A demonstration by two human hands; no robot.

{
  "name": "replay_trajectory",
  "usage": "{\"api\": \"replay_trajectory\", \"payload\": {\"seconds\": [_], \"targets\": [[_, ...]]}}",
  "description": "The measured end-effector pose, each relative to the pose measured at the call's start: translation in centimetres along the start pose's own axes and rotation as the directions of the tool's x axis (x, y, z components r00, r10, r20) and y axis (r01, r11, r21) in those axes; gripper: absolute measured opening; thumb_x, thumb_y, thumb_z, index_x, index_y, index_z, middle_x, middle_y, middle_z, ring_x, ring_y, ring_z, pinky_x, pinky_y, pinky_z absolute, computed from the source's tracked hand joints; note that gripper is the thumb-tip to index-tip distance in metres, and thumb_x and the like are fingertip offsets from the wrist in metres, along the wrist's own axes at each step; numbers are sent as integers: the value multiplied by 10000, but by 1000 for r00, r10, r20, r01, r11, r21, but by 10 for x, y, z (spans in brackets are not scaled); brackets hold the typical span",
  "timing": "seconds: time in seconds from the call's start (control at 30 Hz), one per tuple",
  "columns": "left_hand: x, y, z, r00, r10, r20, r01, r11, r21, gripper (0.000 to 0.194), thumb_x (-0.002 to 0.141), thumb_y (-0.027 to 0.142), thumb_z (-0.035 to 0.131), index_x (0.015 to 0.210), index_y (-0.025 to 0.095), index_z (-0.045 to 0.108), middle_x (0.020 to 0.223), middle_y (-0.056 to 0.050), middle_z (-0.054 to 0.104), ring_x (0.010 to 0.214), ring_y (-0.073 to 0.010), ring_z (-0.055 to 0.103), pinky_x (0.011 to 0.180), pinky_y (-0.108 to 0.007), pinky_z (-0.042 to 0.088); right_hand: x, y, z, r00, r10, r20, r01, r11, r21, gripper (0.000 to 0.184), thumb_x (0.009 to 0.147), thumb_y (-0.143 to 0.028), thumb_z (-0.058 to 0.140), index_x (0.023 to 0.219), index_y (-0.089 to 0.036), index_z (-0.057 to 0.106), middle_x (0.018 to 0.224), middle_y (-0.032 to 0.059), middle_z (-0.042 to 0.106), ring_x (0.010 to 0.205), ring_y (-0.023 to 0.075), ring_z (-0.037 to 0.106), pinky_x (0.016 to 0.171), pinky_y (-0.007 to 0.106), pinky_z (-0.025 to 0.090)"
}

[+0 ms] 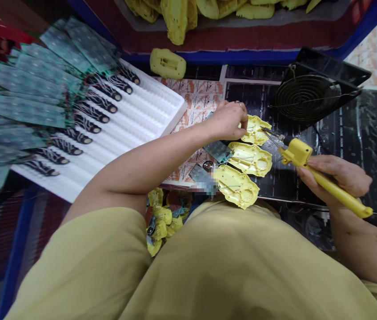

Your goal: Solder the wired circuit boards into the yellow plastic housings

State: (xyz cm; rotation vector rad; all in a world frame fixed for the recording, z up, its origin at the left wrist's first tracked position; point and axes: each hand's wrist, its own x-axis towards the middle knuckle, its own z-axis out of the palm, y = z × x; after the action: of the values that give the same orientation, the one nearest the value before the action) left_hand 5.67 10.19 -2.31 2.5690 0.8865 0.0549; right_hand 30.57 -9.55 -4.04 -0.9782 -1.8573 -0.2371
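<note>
My right hand (335, 180) grips a yellow soldering gun (331, 184), whose metal tip points left and reaches the farthest yellow plastic shell (257, 131). Over the left part of that shell, my left hand (230, 121) has its fingers pinched; whatever is between them is hidden. Nearer me lie two more open yellow shells, a middle one (253, 159) and a near one (237, 186), each with thin wires inside. Green circuit boards lie at their left ends, among them a middle board (218, 151). A small round speaker (208, 166) sits between the boards.
A black fan (305, 95) stands behind the shells to the right. On the left, a white foam tray (148, 104) carries several wired circuit boards (38, 84). A blue-edged bin (242, 58) with yellow shells is at the back. One yellow shell (168, 63) lies before it.
</note>
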Motion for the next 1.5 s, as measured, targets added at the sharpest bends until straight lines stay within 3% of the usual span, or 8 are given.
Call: {"api": "replay_trajectory", "payload": {"seconds": [0.2, 0.4, 0.63, 0.77, 0.97, 1.13, 1.3, 1.5], "targets": [[-4, 4, 1, 1000, -1, 5, 1, 1000, 11, 210, 874, 212, 684, 1021, 181, 830, 1286, -109, 768, 1277, -350, 685, 1200, -509, 444, -23, 5, 6, 986, 119, -118, -143, 966, -217, 594, 882, -295, 905, 1445, -239, 726, 1029, 36, 853, 748, 222, 829, 695, 271, 705], [-22, -20, -15, 997, -72, 35, 71, 997, 29, 585, 914, 334, 731, 1479, 209, 646, 1565, -138, 633, 1502, -377, 556, 1292, -495, 383, -38, 15, 19, 944, 64, -324, -122, 979, -163, 473, 862, -385, 926, 1288, -227, 792, 994, 30, 839, 741, 215, 821, 701, 268, 693], [-44, -45, -16, 989, -147, 19, 147, 988, 41, 384, 979, 356, 668, 1326, 199, 716, 1382, -118, 747, 1356, -308, 661, 1179, -423, 476, -34, 24, 20, 926, -37, -375, -26, 987, -160, 428, 858, -408, 925, 1244, -247, 832, 831, 27, 821, 595, 191, 753, 553, 250, 616], [-73, -34, -25, 990, -125, 71, 117, 988, 105, 382, 1011, 355, 663, 1367, 224, 699, 1384, -98, 757, 1302, -279, 701, 1140, -403, 504, -29, 22, 19, 916, -66, -395, -13, 981, -194, 406, 869, -462, 903, 1230, -286, 842, 759, 10, 787, 529, 196, 705, 464, 285, 555], [-119, -3, -32, 979, -47, 198, -27, 935, 353, 684, 1006, 339, 680, 1652, 213, 496, 1771, -210, 433, 1401, -334, 661, 1141, -420, 538, -31, 24, 20, 920, -23, -390, -61, 978, -201, 331, 878, -489, 884, 1137, -285, 853, 727, 1, 763, 529, 188, 687, 454, 288, 529], [-121, 14, -24, 972, -63, 228, -63, 861, 505, 700, 1028, 293, 633, 1703, 236, 455, 1794, -258, 388, 1390, -391, 676, 1096, -483, 576, -33, 24, 19, 914, -75, -398, -1, 982, -188, 395, 891, -457, 886, 1243, -287, 832, 761, 0, 767, 560, 185, 695, 465, 285, 521], [-112, 16, -20, 988, -43, 147, -34, 874, 485, 574, 1014, 305, 662, 1581, 249, 591, 1760, -235, 459, 1264, -365, 734, 1066, -503, 576, -33, 14, 14, 949, 30, -315, -89, 981, -175, 429, 899, -348, 899, 1314, -290, 808, 875, 22, 789, 695, 197, 735, 574, 307, 584], [-123, 16, -27, 970, -114, 214, 16, 910, 414, 488, 1084, 296, 601, 1569, 264, 641, 1833, -191, 360, 1287, -333, 752, 1023, -438, 612, -32, 25, 19, 871, -148, -469, 13, 960, -279, 335, 975, -472, 833, 1225, -249, 824, 767, 11, 730, 635, 169, 679, 525, 303, 517]]}}
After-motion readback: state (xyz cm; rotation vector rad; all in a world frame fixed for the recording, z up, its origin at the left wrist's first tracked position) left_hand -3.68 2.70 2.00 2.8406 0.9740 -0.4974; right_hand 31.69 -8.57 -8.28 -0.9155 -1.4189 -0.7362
